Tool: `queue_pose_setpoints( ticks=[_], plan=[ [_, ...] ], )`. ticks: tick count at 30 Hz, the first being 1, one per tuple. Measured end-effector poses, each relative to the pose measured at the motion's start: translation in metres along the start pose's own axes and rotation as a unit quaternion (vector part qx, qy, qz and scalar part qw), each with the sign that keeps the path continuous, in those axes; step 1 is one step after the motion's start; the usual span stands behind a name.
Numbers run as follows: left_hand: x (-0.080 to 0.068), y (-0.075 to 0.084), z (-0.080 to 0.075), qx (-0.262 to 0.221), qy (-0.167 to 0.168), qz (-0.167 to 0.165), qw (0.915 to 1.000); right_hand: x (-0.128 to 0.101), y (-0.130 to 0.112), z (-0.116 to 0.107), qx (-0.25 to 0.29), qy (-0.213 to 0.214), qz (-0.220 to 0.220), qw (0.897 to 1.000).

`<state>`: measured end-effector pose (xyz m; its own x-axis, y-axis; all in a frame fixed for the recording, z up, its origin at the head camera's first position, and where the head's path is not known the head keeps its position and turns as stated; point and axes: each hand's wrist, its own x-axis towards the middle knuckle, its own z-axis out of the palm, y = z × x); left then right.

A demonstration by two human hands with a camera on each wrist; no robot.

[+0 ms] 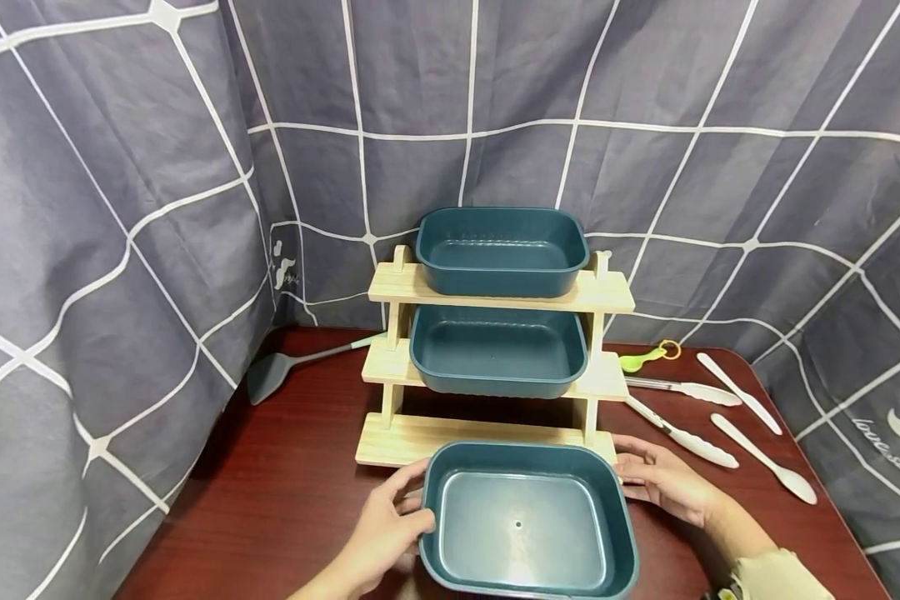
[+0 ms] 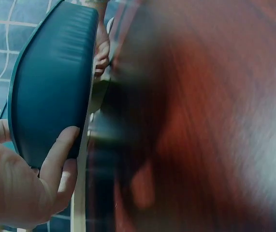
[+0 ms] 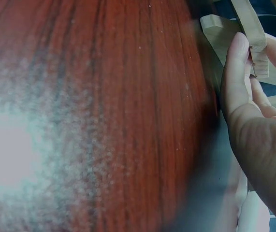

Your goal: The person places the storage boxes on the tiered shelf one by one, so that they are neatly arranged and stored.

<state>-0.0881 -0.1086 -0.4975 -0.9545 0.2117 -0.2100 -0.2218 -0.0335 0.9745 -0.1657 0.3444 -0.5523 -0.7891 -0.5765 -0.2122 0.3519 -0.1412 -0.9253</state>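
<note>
In the head view a dark teal plastic bin [image 1: 517, 525] is at the front, overlapping the lowest board of a three-tier wooden rack [image 1: 397, 442]. My left hand [image 1: 382, 529] grips its left side, thumb at the rim and fingers along the outer wall; the bin's side [image 2: 53, 82] fills much of the left wrist view. My right hand [image 1: 667, 479] is at the right end of the lowest board. The right wrist view shows its fingers pinching the end of a wooden board [image 3: 258, 63]. Whether the bin rests fully on the board cannot be told.
Matching bins sit on the top [image 1: 502, 282] and middle [image 1: 498, 385] tiers. A grey spatula [image 1: 270, 375] lies left of the rack. To the right lie green measuring spoons [image 1: 641, 360], tongs [image 1: 701, 446] and a white spoon [image 1: 791, 482]. Gridded grey curtains [image 1: 525, 92] surround the red-brown table [image 1: 270, 500].
</note>
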Motion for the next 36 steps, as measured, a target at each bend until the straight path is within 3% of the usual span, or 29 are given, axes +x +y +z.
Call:
queue_pose_setpoints(
  ticks=[10, 18, 36],
  plan=[
    [0.018, 0.012, -0.019, 0.004, 0.023, 0.02, 0.9995, 0.001, 0.002, -0.001, -0.003, 0.006, -0.002, 1.0],
    [0.035, 0.019, -0.029, -0.006, 0.049, 0.012, 0.9987, 0.0, 0.003, -0.002, -0.009, 0.03, 0.011, 0.999],
    [0.078, 0.023, -0.034, 0.006, 0.03, -0.007, 0.9995, 0.001, 0.004, -0.002, -0.005, 0.016, -0.004, 1.0]
  ],
)
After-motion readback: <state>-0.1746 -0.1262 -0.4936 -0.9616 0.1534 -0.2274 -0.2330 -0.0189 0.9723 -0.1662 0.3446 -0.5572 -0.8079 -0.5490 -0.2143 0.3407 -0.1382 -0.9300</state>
